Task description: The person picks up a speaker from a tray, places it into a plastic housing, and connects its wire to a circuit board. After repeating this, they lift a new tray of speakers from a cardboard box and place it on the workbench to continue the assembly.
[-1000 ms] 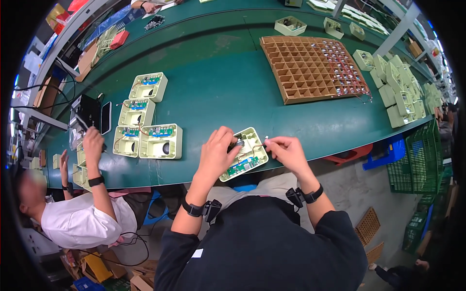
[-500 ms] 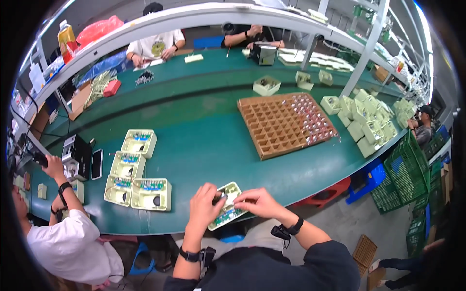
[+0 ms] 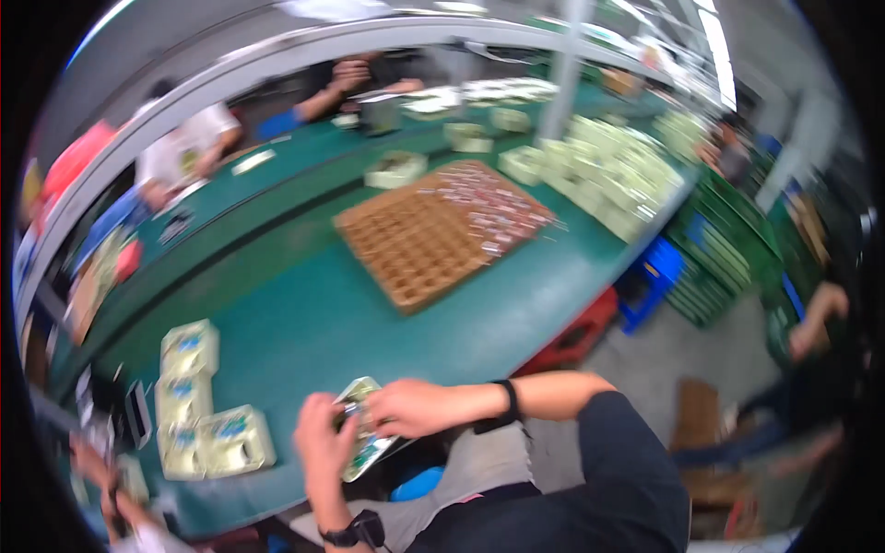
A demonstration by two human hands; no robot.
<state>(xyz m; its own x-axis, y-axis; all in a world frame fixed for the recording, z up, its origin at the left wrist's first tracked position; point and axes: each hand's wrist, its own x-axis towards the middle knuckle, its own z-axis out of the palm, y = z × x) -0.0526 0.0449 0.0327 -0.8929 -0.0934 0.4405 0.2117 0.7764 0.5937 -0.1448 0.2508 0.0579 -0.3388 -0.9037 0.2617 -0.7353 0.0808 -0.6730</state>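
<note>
A pale-green plastic housing (image 3: 371,449) is lying at the green workbench (image 3: 286,336)'s near edge; the left hand (image 3: 323,435) is covering its left side, the right hand (image 3: 406,408) its middle; blur is hiding what either is clamping; a divided cardboard tray (image 3: 403,238) is lying beyond.

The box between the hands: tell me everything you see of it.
The box is pale yellow-green and plastic-looking, its open side facing up. A green board shows in its near end. It is at the near edge of the green table; rested or lifted is unclear. The left hand is at its left side, and the right hand reaches over from the right, hiding part of the inside. Blur hides finer parts.
</note>
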